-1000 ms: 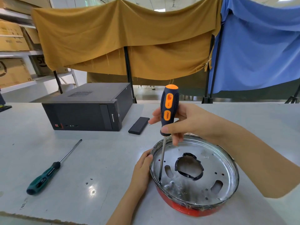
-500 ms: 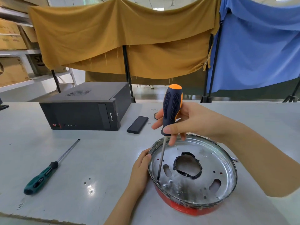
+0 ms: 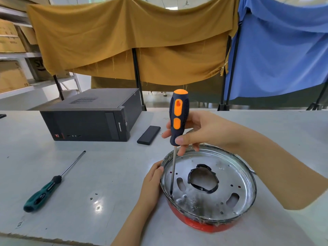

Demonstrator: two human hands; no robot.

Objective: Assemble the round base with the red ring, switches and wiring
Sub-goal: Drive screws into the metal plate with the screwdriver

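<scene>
The round base (image 3: 223, 196) lies on the table in front of me, a shiny metal pan with slots, small holes and a black-edged middle opening, with the red ring (image 3: 204, 225) showing under its near rim. My right hand (image 3: 200, 132) grips the handle of an orange-and-black screwdriver (image 3: 178, 118) held almost upright, its tip set down inside the pan near the left wall, beside some small screws. My left hand (image 3: 151, 183) holds the pan's left outer edge, thumb on the rim. No switches or wiring are visible.
A green-handled screwdriver (image 3: 48, 187) lies on the table at the left. A black computer case (image 3: 92, 116) stands at the back left, with a flat black device (image 3: 148, 132) beside it. Small bits of debris (image 3: 96, 203) lie on the table near me. Cloth-draped stands line the far edge.
The screwdriver handle has turned in my right hand: its orange inlay faces me again after being turned away. Tip and both hands stay in place.
</scene>
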